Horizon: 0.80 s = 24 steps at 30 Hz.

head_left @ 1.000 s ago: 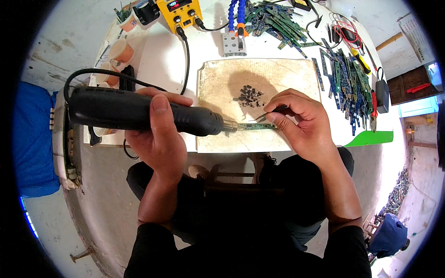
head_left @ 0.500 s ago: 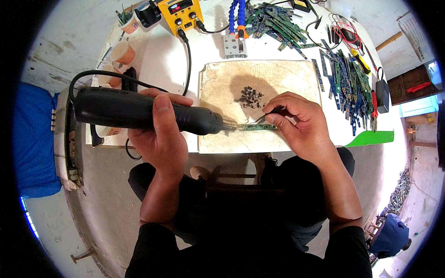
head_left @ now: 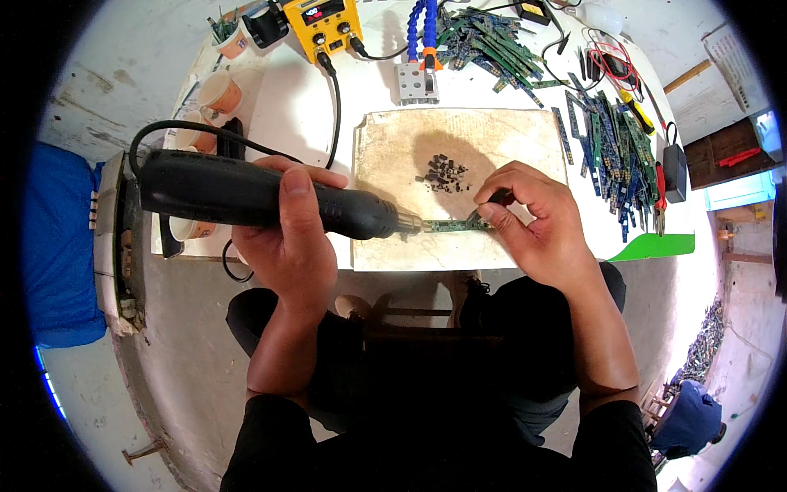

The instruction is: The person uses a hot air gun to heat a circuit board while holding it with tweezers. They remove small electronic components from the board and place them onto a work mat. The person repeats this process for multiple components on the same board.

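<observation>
My left hand (head_left: 288, 242) is closed around a black hot air gun (head_left: 215, 190), its thumb over the top. The gun lies level, and its metal nozzle (head_left: 410, 222) points right at the left end of a narrow green circuit board strip (head_left: 447, 225). In a closed pinch, my right hand (head_left: 537, 221) holds dark tweezers (head_left: 498, 197), tilted down to the strip's right part. Whether the tips grip anything is too small to tell. Under both hands is a stained, pale work board (head_left: 389, 156). Just beyond the strip sits a small heap of black chips (head_left: 444, 174).
A yellow hot air station (head_left: 321, 33) stands at the far left, its black cable running to the gun. Piles of circuit board strips (head_left: 615, 152) lie right and far. Paper cups (head_left: 220, 92) line the left edge. A grey metal block (head_left: 416, 84) sits behind the work board.
The hot air gun has shifted slightly right, its nozzle now over the strip's left end. The tweezers have swung steeper, and their tips have moved right along the strip.
</observation>
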### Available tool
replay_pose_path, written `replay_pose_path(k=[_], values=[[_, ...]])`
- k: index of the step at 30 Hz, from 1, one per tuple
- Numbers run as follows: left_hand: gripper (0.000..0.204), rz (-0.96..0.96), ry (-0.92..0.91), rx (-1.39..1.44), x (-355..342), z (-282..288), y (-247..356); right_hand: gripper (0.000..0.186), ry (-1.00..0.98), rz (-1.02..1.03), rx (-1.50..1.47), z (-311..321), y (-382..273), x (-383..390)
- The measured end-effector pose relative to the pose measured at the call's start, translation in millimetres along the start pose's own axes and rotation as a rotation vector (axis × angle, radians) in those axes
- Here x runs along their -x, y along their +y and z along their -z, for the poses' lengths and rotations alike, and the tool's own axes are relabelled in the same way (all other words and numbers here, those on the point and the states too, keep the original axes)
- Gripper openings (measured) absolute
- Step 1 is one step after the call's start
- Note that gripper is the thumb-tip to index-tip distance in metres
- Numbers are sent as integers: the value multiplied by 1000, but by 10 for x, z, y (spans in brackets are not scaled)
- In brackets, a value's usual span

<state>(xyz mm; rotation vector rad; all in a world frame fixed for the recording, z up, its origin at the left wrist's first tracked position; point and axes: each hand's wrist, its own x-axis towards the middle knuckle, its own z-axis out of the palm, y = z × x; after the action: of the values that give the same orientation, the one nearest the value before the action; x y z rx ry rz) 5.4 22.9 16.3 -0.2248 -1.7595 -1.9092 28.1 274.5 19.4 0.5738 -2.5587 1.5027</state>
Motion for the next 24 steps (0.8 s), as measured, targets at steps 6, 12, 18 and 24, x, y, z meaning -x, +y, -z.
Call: replay_pose_path(k=[6,12,18,24], values=[[24,6,17,-8,3,7,25,11,-13,-55,-2,87,-14,31],[25,6,5,14,1,-3,19,12,-20,-34,6,93,17,40],[25,5,11,10,16,4,-4,11,-43,-49,8,71,13,35],[24,-5,-21,-1,9,34,11,10,-58,-33,41,83,-11,22]])
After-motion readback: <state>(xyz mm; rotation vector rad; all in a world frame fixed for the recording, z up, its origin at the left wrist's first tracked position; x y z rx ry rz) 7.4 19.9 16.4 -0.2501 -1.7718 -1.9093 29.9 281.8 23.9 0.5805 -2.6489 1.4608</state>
